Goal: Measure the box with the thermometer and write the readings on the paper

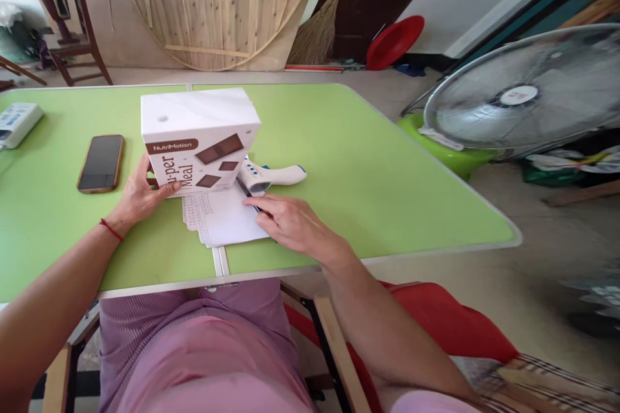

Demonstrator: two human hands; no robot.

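Observation:
My left hand (145,190) grips the lower left edge of a white and brown NutriMotion box (201,142), its thumb on the printed front. The box is tilted slightly, over the back part of a stack of white paper sheets (237,216). Small writing shows along the sheets' left edges. Just above the paper, my right hand (293,219) is closed around a dark pen (248,192) that slants up to the left. Beyond the pen, touching or close to the box, lies a white handheld device (274,176) with blue marks, like an infrared thermometer.
A phone (101,163) in a brown case lies on the green table (387,200), left of the box. At the far left is a white power strip (19,124). A large fan (523,93) stands past the table's right side, near a green stool (436,148).

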